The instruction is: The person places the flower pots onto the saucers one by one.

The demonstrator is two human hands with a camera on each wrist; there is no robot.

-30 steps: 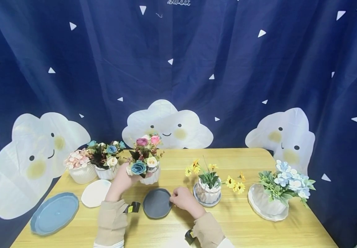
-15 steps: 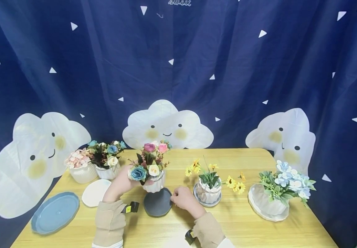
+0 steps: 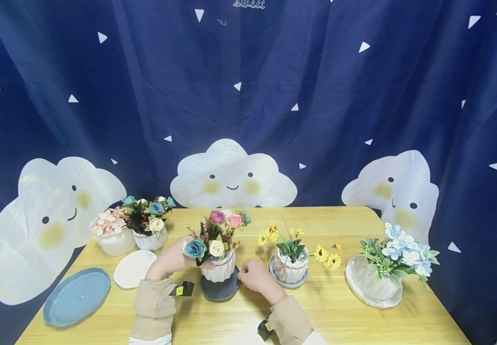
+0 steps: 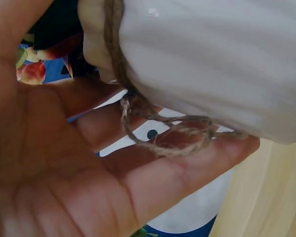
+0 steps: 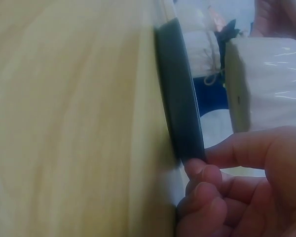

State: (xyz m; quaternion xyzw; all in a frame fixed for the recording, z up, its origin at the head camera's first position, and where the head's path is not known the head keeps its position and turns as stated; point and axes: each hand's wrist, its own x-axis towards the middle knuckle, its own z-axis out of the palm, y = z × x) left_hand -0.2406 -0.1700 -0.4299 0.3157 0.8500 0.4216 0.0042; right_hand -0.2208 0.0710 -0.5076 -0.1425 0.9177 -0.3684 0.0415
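My left hand (image 3: 174, 256) grips a white fluted flower pot (image 3: 220, 269) by its upper part, with blue, cream, pink and purple roses (image 3: 218, 232) rising from it. Twine (image 4: 160, 145) tied in a bow circles the pot's neck in the left wrist view, lying across my fingers. The pot hangs over a dark grey saucer (image 3: 220, 293); a gap between its base and the saucer shows in the right wrist view. My right hand (image 3: 257, 276) pinches the saucer's right rim between thumb and fingers. The saucer's far part is hidden behind the pot.
Right of my right hand, a pot of yellow daisies (image 3: 290, 264) stands on a saucer. Farther right, a pot of blue hydrangeas (image 3: 379, 285) sits on a white plate (image 3: 356, 282). At left are a blue oval plate (image 3: 76, 297), a white plate (image 3: 131, 273) and two more flower pots (image 3: 114, 241).
My left hand has carried the rose pot right and toward me, lower, from behind the dark saucer to over it. My right hand stays at the saucer's rim.
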